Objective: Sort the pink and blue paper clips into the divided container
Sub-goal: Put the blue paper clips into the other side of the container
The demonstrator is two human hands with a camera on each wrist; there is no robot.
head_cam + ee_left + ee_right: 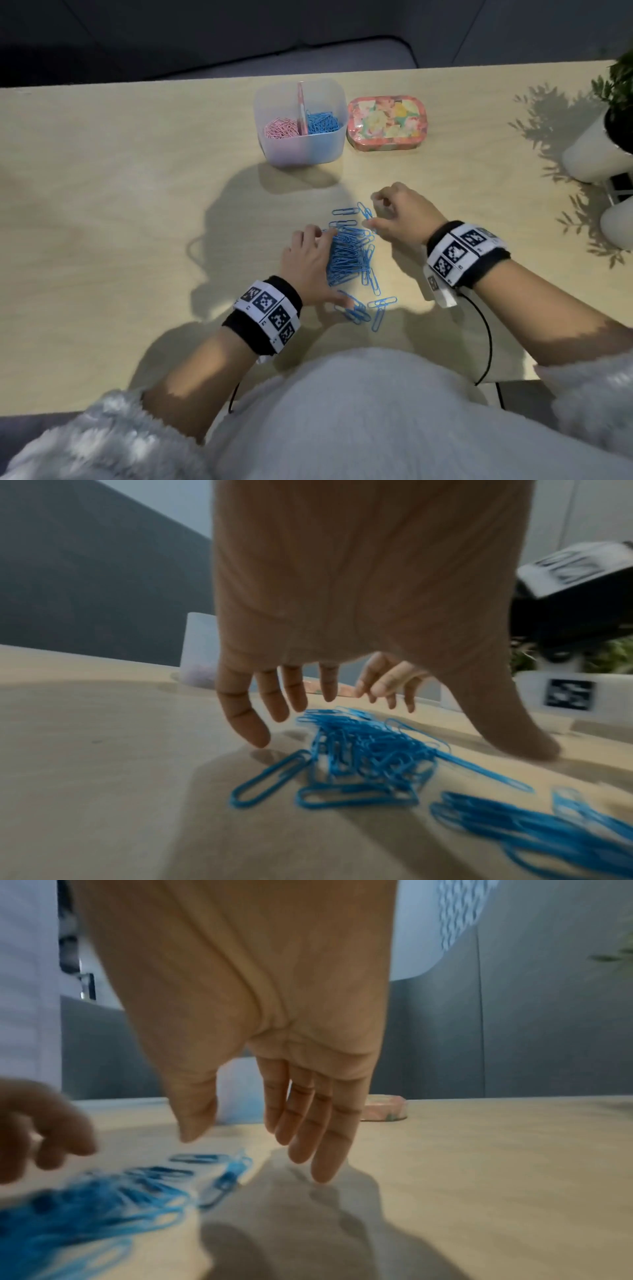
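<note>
A loose pile of blue paper clips [349,253] [369,748] [85,1204] lies on the wooden table, with a few strays near its front [356,310]. My left hand [313,260] [325,642] rests open on the pile's left side, fingers spread and thumb touching the table. At the pile's far right edge, my right hand [380,212] [270,1085] hovers with straight fingers pointing down, holding nothing. The translucent divided container [301,154] stands behind, with pink clips [281,128] on the left and blue clips [322,121] on the right. No pink clips show on the table.
A floral tin [385,123] [383,1108] sits right of the container. A potted plant in a white pot [596,150] and another white pot [616,222] stand at the right edge. A black cable [486,342] runs from my right wrist over the near edge.
</note>
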